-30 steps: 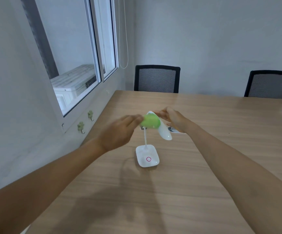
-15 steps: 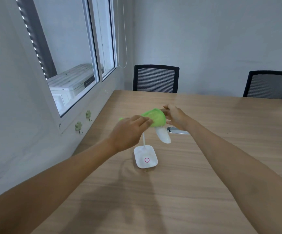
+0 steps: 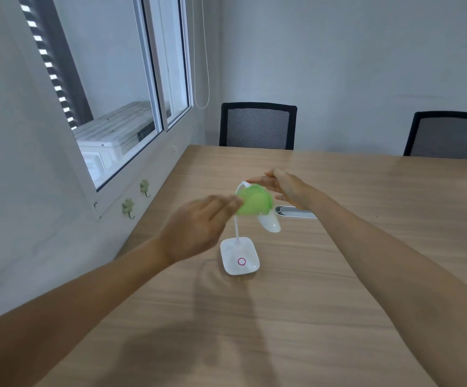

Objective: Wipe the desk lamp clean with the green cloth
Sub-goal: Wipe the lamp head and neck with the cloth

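Wooden table (image 3: pixel 338 275) carries the desk lamp (image 3: pixel 240 255), its neck arching up to the green cloth (image 3: pixel 254 203). Left hand (image 3: pixel 196 227) pinches that cloth; right hand (image 3: pixel 288 188), fingers spread and empty, sits just beyond the lamp's head.

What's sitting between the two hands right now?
In the head view, the green cloth, draped over the bend of the desk lamp, lies between the left hand and the right hand.

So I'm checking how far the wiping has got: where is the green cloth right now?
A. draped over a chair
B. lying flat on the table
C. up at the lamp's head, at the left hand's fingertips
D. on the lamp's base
C: the green cloth sits against the top of the desk lamp, at the fingertips of the left hand.
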Demonstrator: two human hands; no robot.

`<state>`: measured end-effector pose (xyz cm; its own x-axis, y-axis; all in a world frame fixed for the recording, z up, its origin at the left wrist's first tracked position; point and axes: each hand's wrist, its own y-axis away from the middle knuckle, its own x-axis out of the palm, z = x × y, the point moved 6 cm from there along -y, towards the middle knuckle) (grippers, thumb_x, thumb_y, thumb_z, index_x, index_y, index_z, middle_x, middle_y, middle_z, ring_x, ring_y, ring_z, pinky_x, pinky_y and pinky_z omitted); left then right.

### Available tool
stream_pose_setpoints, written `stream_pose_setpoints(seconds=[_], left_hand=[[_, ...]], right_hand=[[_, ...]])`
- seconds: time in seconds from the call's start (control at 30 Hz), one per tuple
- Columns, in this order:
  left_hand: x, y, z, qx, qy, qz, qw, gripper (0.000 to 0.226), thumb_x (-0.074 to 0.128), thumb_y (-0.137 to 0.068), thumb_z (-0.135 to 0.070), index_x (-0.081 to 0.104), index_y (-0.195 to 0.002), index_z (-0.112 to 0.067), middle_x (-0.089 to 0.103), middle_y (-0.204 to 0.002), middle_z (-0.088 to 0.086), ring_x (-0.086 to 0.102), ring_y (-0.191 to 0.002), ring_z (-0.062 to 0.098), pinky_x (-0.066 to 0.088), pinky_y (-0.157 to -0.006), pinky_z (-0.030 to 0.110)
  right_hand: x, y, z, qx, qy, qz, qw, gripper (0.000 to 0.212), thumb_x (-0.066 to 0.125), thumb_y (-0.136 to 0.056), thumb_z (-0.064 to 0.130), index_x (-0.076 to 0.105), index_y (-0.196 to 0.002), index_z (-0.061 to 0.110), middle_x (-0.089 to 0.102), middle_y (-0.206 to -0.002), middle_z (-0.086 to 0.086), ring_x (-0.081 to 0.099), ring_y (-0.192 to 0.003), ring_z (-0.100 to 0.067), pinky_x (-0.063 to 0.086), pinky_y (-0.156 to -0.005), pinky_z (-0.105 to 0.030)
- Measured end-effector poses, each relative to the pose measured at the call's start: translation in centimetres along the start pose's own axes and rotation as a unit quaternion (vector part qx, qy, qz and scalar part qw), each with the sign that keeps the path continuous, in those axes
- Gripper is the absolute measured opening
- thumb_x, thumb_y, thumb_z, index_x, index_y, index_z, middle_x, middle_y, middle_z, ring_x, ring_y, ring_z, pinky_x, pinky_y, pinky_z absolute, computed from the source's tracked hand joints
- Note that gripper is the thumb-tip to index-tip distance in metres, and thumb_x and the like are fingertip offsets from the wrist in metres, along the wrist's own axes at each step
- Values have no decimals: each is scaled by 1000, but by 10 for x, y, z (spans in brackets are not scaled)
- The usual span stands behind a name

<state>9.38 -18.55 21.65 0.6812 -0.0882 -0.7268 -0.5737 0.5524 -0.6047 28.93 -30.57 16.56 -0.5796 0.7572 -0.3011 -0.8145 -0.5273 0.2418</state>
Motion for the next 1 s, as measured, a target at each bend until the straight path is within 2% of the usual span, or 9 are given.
stream_pose_setpoints(seconds=[0.1,0.17,0.3,0.43,0.53,0.67,0.8,0.9,1.0], left_hand=[[4,-18,16,-63,-17,17,998,40,40,-80,2,65,-112,0,72,-104,12,69,-85,28,56,-63,33],[13,-24,17,-63,-24,51,996,43,40,-77,-1,65,-111,-2,72,-105,10,69,-86,27,56,-61,31],[24,-16,0,5,-23,76,997,44,46,-73,0,67,-111,-8,73,-104,4,70,-87,22,52,-55,25],[22,11,-19,92,-9,66,994,52,18,-97,-1,66,-115,-8,71,-113,3,69,-99,18,49,-73,24],[17,32,-25,133,10,63,989,39,36,-94,0,62,-121,-7,67,-121,4,64,-109,18,48,-81,24],[3,30,-7,37,29,4,999,44,58,-76,9,64,-117,-3,69,-116,9,68,-100,22,51,-78,27],[-1,-1,13,-74,32,-18,997,43,57,-74,11,64,-115,0,71,-110,11,69,-93,26,52,-75,30],[11,-21,13,-75,27,15,997,42,48,-74,6,64,-113,-2,71,-109,10,68,-92,27,58,-62,34],[19,-27,3,-33,4,31,999,44,42,-74,0,66,-110,-6,72,-107,6,68,-90,25,55,-58,30]], right_hand=[[-5,-1,0,10,-23,-53,998,37,33,-94,38,65,-78,28,64,-96,21,42,-131,-13,22,-113,-42],[-5,-1,1,6,-28,-63,998,32,35,-94,38,61,-79,28,63,-92,21,45,-129,-14,24,-111,-41],[-6,-4,0,0,-9,-33,999,43,31,-92,40,72,-85,27,62,-122,13,43,-128,-14,18,-117,-46],[-4,-2,0,-6,30,6,1000,54,19,-93,43,73,-97,38,52,-137,13,29,-138,-18,12,-118,-48],[-2,-1,2,-12,24,4,1000,55,17,-95,41,70,-107,33,48,-141,12,27,-139,-20,10,-118,-48],[1,-3,2,-5,14,8,1000,55,18,-94,43,72,-101,36,54,-128,17,30,-135,-16,12,-115,-45],[1,-7,-2,5,-17,-12,1000,52,27,-93,43,76,-79,33,62,-115,18,37,-132,-16,17,-115,-44],[-6,-6,-5,3,-43,-48,998,40,33,-93,40,68,-81,28,65,-98,19,46,-125,-16,23,-116,-45],[-13,-6,-8,-5,-45,-49,998,41,33,-90,43,70,-93,25,69,-102,16,49,-112,-14,25,-116,-45]])
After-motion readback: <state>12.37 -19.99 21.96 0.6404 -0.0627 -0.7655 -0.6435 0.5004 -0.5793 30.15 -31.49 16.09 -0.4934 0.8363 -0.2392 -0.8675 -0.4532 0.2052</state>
